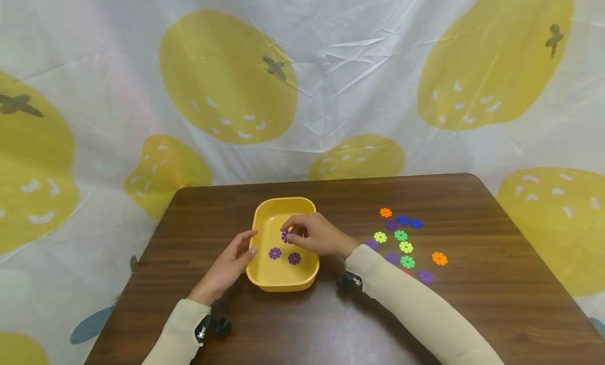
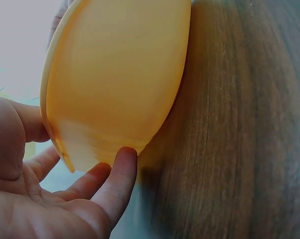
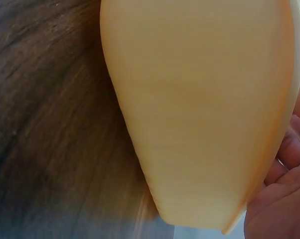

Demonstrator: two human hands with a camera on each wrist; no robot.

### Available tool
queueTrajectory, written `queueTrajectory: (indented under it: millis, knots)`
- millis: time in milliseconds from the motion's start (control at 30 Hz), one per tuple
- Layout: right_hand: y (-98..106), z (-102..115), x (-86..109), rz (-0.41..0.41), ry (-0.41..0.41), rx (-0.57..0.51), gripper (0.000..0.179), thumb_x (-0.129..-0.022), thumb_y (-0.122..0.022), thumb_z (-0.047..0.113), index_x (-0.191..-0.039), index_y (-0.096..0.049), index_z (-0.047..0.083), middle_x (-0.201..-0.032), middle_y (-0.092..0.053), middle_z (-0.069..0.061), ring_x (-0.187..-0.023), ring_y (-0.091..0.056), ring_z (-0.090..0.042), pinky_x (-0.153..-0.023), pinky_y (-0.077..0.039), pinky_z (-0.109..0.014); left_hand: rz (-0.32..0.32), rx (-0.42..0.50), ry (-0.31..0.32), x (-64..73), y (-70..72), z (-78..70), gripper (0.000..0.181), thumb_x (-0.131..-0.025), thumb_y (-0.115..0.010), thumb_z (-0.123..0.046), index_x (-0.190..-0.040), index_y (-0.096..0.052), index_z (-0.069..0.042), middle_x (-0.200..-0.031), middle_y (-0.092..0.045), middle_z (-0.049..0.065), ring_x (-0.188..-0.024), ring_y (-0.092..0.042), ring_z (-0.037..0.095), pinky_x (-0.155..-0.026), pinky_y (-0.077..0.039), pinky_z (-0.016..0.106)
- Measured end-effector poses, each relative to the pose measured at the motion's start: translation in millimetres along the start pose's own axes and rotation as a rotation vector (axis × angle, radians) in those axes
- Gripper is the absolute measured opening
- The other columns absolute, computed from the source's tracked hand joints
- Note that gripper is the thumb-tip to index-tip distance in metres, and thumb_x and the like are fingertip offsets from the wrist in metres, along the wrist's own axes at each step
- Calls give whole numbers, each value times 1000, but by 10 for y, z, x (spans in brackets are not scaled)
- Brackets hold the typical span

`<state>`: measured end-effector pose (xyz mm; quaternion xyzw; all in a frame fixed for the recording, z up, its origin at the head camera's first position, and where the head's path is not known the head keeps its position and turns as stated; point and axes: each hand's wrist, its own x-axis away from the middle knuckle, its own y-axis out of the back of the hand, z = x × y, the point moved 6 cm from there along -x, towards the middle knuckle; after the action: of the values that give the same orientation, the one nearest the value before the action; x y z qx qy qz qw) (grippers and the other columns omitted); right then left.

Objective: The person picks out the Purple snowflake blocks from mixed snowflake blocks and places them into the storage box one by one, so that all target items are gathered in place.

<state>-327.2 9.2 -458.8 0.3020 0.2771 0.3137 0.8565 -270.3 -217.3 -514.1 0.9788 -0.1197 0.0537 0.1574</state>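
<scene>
A yellow plastic basin [image 1: 282,288] stands on the table, with purple snowflake discs [image 1: 294,258] lying on its floor. My left hand [image 1: 226,268] holds the basin's left side. In the left wrist view, its thumb reaches behind the rim while other fingers [image 2: 121,172] touch the outer wall. Over the inside of the basin, my right hand [image 1: 315,235] pinches a purple snowflake disc [image 1: 285,236] between thumb and fingertips. From the right wrist, the basin wall [image 3: 195,109] hides those fingertips and the disc.
Several loose snowflake discs in orange, blue, green, yellow and purple, such as an orange disc [image 1: 439,258], lie scattered to the basin's right. The right forearm passes over some. A curtain printed with lemons [image 1: 229,76] hangs behind the brown wooden table [image 1: 212,212].
</scene>
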Motion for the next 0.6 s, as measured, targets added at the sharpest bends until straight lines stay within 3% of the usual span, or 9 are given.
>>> queueTrajectory:
  millis: [400, 600]
  knots:
    - [-40, -29, -16, 25, -34, 90, 15, -98, -75, 15, -112, -74, 15, -84, -70, 7, -73, -60, -4, -66, -54, -21, 1, 20, 7, -3, -15, 21, 51, -111, -57, -27, -160, -40, -23, -151, -50, 22, -129, -61, 35, -105, -58, 46]
    - [-37, -6, -28, 29, -28, 133, 21, -96, -76, 14, -116, -75, 7, -85, -72, 4, -75, -61, -7, -70, -56, -22, 3, 10, 5, -9, -8, 12, 52, -111, -57, -28, -159, -40, -24, -152, -50, 22, -130, -61, 36, -106, -57, 48]
